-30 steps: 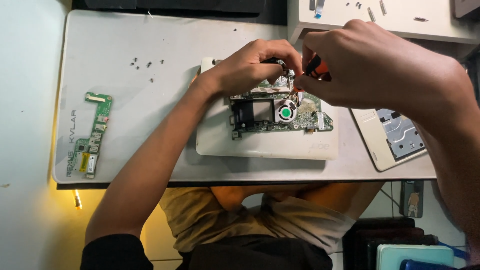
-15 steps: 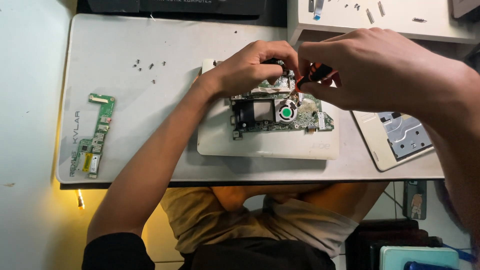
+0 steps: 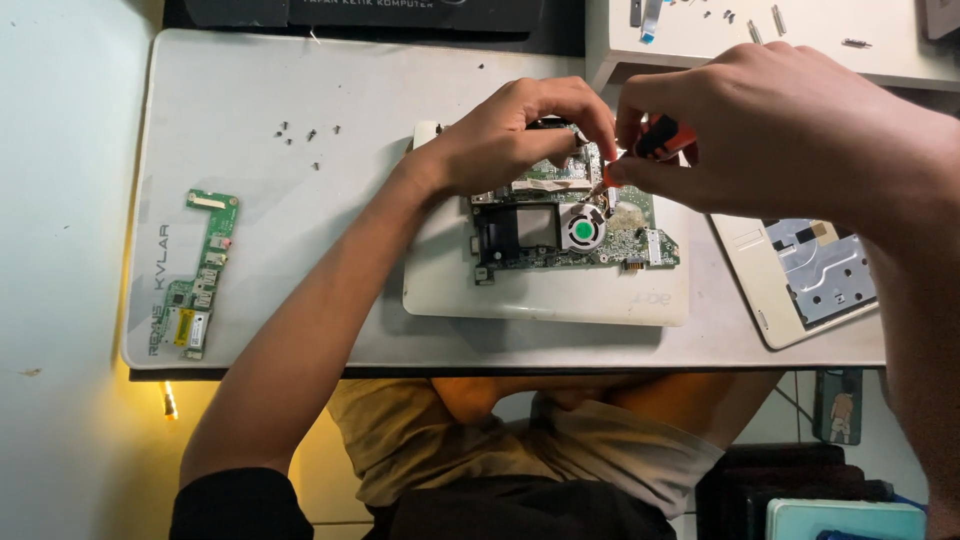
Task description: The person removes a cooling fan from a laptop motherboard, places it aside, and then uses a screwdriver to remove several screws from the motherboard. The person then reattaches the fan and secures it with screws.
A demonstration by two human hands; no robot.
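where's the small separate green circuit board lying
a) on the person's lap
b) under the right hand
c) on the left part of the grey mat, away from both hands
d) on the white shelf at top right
c: the small green circuit board lies alone on the left part of the grey mat, well apart from the left hand and right hand, which work over the motherboard.

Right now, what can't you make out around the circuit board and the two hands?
Head view only:
- Screwdriver tip: hidden by right hand fingers.
- Top edge of main circuit board: covered by left hand.
- Loose screws: too small to tell type.
- White panel: partly under the right forearm.
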